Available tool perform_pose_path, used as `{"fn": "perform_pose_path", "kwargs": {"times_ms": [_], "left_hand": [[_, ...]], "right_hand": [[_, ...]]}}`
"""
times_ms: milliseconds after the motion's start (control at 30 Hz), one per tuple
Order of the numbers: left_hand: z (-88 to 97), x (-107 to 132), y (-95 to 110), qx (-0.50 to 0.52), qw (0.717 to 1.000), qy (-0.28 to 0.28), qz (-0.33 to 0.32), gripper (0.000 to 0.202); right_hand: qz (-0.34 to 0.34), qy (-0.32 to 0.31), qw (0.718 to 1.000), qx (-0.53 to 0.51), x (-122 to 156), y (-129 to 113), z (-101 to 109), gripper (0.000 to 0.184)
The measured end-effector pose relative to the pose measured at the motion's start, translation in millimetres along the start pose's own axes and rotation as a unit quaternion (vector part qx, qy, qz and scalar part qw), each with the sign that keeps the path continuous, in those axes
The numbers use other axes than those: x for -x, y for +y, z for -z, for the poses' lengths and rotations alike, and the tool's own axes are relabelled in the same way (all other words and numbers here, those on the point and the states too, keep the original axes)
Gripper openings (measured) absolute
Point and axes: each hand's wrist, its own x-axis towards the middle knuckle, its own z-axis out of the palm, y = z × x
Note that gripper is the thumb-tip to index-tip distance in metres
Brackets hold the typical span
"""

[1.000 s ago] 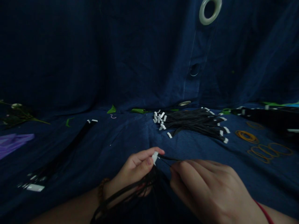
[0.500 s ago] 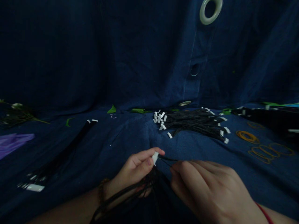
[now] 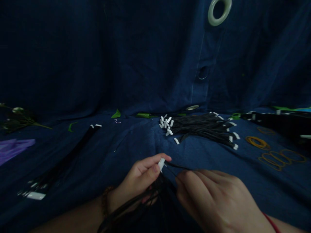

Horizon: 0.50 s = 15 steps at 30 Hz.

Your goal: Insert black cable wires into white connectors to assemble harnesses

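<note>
My left hand point(image 3: 139, 179) pinches a small white connector point(image 3: 161, 164) between thumb and forefinger, and a bundle of thin black wires point(image 3: 136, 207) runs under its palm toward me. My right hand point(image 3: 213, 197) is closed just to the right, its fingertips pinching a thin black wire point(image 3: 176, 166) that leads from the connector. Both hands hover low over the dark blue cloth point(image 3: 121, 145).
A pile of black wires with white connectors point(image 3: 199, 127) lies beyond my hands. A long black bundle point(image 3: 65, 158) stretches on the left. Several orange rubber bands point(image 3: 269, 152) lie at the right, another wire heap point(image 3: 279, 121) far right. Green leaves point(image 3: 116, 114) and a purple sheet point(image 3: 14, 147) sit left.
My right hand has slid slightly down and toward me along the wire. My left hand with the connector has stayed put.
</note>
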Motion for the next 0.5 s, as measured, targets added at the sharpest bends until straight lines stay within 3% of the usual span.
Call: {"fn": "perform_pose_path", "kwargs": {"times_ms": [233, 333, 500], "left_hand": [[5.3, 0.7, 1.2, -0.103, 0.995, -0.009, 0.012, 0.052], [4.7, 1.8, 0.7, -0.125, 0.992, -0.004, 0.016, 0.052], [2.2, 3.8, 0.9, -0.146, 0.989, -0.007, 0.028, 0.053]], "right_hand": [[-0.017, -0.007, 1.0, 0.012, -0.7, -1.5, -0.4, 0.027], [-0.018, 0.008, 1.0, 0.009, -0.7, -1.6, -0.5, 0.025], [-0.015, -0.018, 1.0, 0.008, -0.6, -1.6, -1.7, 0.024]]}}
